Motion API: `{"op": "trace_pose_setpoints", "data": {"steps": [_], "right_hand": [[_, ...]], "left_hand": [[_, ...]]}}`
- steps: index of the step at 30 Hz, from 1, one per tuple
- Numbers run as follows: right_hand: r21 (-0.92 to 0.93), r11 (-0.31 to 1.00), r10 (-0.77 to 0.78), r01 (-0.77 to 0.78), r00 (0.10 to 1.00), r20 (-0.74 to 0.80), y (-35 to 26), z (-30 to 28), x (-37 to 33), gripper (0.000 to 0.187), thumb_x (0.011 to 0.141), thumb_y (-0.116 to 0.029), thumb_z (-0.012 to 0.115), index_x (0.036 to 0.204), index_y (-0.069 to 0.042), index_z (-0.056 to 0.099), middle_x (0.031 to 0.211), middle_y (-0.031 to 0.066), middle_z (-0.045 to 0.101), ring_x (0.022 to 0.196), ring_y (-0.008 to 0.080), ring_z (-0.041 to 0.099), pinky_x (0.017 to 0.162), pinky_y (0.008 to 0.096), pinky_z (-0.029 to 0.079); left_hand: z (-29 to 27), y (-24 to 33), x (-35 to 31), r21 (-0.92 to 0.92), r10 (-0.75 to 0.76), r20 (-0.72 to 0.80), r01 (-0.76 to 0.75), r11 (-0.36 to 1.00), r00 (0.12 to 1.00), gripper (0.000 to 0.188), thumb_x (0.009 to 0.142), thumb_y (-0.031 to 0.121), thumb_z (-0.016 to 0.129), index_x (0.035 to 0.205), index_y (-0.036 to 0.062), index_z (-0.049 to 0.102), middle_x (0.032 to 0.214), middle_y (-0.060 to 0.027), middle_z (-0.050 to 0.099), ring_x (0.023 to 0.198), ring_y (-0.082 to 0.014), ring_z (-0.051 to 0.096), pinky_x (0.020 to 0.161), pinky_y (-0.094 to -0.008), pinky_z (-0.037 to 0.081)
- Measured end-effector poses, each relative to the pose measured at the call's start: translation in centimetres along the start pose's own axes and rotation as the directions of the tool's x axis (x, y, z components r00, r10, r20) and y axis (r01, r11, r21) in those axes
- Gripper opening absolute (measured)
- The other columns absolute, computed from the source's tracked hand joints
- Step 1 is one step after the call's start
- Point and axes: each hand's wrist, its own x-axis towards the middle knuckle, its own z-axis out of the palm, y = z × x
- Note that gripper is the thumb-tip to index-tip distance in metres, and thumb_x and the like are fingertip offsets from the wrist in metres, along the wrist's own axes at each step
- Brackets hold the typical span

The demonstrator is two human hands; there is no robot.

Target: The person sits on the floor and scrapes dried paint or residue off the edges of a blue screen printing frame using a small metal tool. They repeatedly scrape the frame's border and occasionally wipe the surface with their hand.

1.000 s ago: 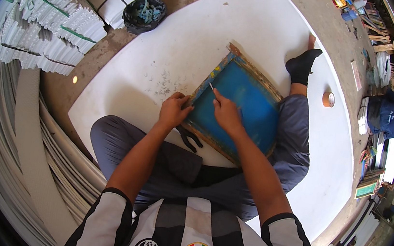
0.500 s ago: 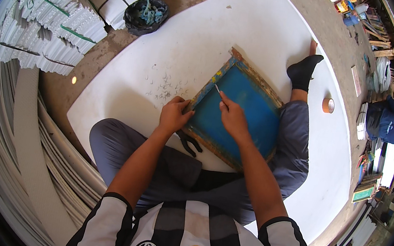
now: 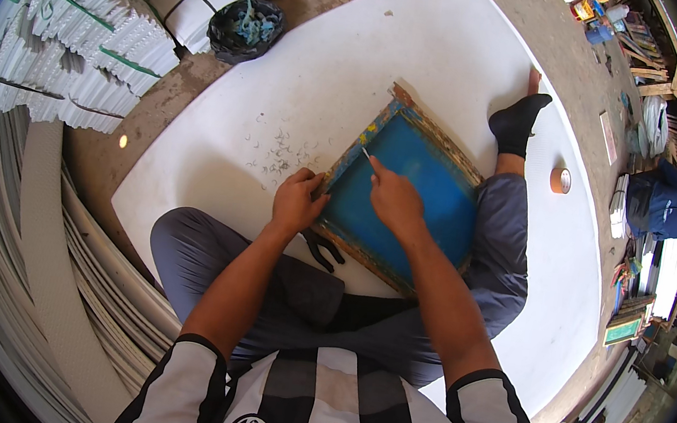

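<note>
A worn wooden frame (image 3: 444,146) with a blue sheet (image 3: 421,179) stretched inside lies tilted between my legs, its far end pointing away. My left hand (image 3: 298,201) grips the frame's left corner, thumb and fingers closed on the wood. In my right hand (image 3: 397,199), above the blue sheet, is a slim tool (image 3: 366,153) with a pale tip; its handle is hidden in my fist. That tip is at the inner edge of the frame's paint-spotted left rail. Beside my left hand, a black-handled tool (image 3: 323,248), apparently pliers, lies partly under the frame.
Small curved bits like staples (image 3: 281,153) are scattered left of the frame on the white sheet (image 3: 450,40) beneath me. A black bag-lined bin (image 3: 244,31) and stacked white panels (image 3: 82,40) stand far left. A tape roll (image 3: 560,180) sits right of my leg.
My right hand's index finger is drawn back, where before it stretched along the tool. The tool tip has shifted slightly nearer along the left rail. My left hand keeps its grip.
</note>
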Motion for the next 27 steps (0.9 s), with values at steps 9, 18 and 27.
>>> {"op": "trace_pose_setpoints", "data": {"steps": [9,18,27], "right_hand": [[-0.068,0.991,-0.115,0.115,0.993,-0.007,-0.1,1.6,1.4,0.054,0.102,-0.015,0.047,0.156,-0.008,0.044,0.103,0.0231,0.073,0.096,0.0437,0.070,0.088,0.0557,0.056],[0.261,0.965,-0.005,0.012,1.000,-0.026,0.4,2.6,0.8,0.049,0.106,-0.018,0.052,0.154,-0.009,0.048,0.098,0.0252,0.072,0.092,0.0428,0.071,0.081,0.0526,0.054],[0.363,0.885,-0.178,0.292,0.932,-0.317,4.6,7.7,3.1,0.050,0.106,-0.021,0.057,0.155,-0.015,0.050,0.084,0.0193,0.069,0.060,0.0304,0.062,0.058,0.0426,0.049]], "left_hand": [[0.5,-0.4,0.2,-0.013,-0.016,0.001,0.016,1.000,1.000,0.046,0.078,0.020,0.081,0.121,0.0063,0.075,0.107,-0.0095,0.070,0.092,-0.0310,0.071,0.082,-0.0412,0.057],[0.5,-0.5,0.4,-0.032,-0.031,0.028,0.032,0.999,0.999,0.047,0.077,0.021,0.080,0.122,0.0065,0.076,0.111,-0.0104,0.071,0.095,-0.0321,0.071,0.084,-0.0416,0.057],[-0.1,0.1,0.8,-0.016,-0.044,0.065,0.045,0.999,0.997,0.048,0.080,0.024,0.079,0.125,0.0072,0.075,0.113,-0.0107,0.071,0.097,-0.0320,0.071,0.086,-0.0416,0.057]]}}
